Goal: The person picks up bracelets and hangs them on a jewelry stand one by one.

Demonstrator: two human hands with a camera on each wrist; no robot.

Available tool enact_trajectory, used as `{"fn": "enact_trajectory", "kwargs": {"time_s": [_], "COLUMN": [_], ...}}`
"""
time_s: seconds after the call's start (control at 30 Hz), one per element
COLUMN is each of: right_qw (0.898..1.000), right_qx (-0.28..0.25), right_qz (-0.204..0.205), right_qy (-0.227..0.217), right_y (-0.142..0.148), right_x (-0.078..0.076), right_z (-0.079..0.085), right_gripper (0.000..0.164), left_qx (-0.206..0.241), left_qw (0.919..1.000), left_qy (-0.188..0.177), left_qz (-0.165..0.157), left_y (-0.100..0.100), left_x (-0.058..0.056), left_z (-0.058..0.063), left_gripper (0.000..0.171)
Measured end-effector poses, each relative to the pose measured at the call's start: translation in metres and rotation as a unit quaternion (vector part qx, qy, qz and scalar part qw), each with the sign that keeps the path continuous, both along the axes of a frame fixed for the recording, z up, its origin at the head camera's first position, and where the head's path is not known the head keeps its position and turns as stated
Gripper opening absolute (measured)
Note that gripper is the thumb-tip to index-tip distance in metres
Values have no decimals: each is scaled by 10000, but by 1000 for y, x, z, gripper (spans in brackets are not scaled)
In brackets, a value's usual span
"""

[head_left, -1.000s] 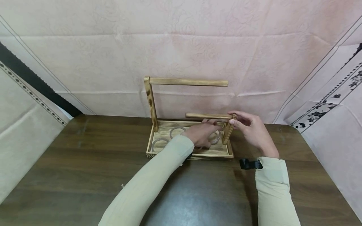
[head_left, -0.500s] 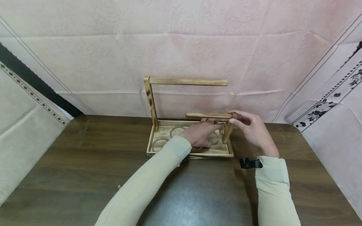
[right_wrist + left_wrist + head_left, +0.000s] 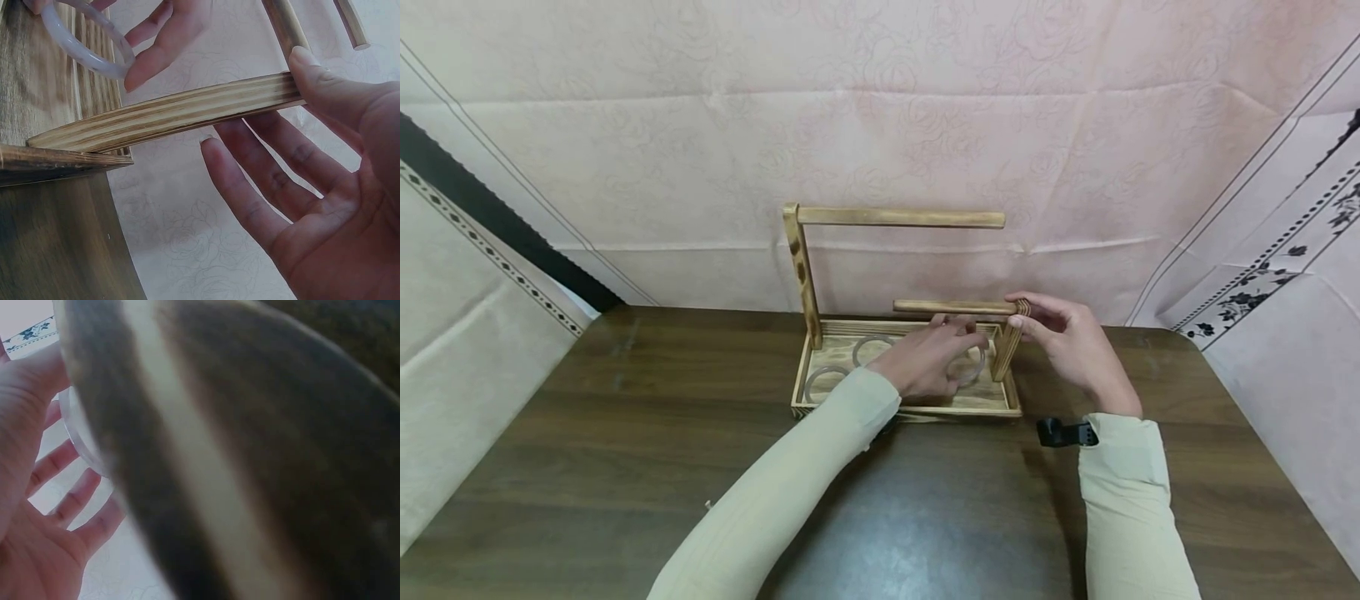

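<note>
A wooden tray stand point(image 3: 962, 412) with two upright posts sits near the table's back edge. Over the tray's right half, my left hand point(image 3: 925, 358) holds a pale translucent bangle point(image 3: 81, 57) between thumb and fingers. Two similar bangles, a front one point(image 3: 820, 371) and a rear one point(image 3: 868, 339), lie in the tray's left part. At the right, my right hand point(image 3: 1071, 337) pinches the top of the shorter post point(image 3: 187, 119), where a wooden rod point(image 3: 951, 307) juts leftward. A blurred dark wooden surface fills most of the left wrist view.
The taller left post point(image 3: 805, 287) carries a long rod point(image 3: 898, 217) reaching right, higher than the shorter rod. Close behind the stand hangs a pale floral cloth point(image 3: 880, 125). The dark wooden table point(image 3: 625, 467) extends toward the front. A black band point(image 3: 1066, 433) is on my right wrist.
My left hand has drifted slightly left over the tray, with the bangle shifting a little in its fingers. My right hand keeps its pinch on the post's top.
</note>
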State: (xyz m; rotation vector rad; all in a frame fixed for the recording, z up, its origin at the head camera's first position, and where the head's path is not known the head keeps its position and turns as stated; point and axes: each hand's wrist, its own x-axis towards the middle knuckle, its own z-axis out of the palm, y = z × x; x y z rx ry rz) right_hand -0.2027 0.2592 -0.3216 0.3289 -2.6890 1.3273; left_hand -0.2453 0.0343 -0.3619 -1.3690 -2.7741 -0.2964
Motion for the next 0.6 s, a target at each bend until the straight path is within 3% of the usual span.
{"fn": "enact_trajectory", "kwargs": {"time_s": [0.27, 0.6], "right_qw": [9999, 9998], "right_qx": [163, 165], "right_qz": [-42, -31], "right_qy": [-27, 72], "right_y": [2, 1], "right_x": [1, 0], "right_z": [0, -1], "right_gripper": [39, 37], "left_qx": [146, 290], "left_qw": [9994, 9992], "left_qy": [298, 275], "left_qz": [8, 64], "left_y": [-2, -8], "left_x": [2, 8], "left_z": [-3, -2], "left_gripper": [57, 61]}}
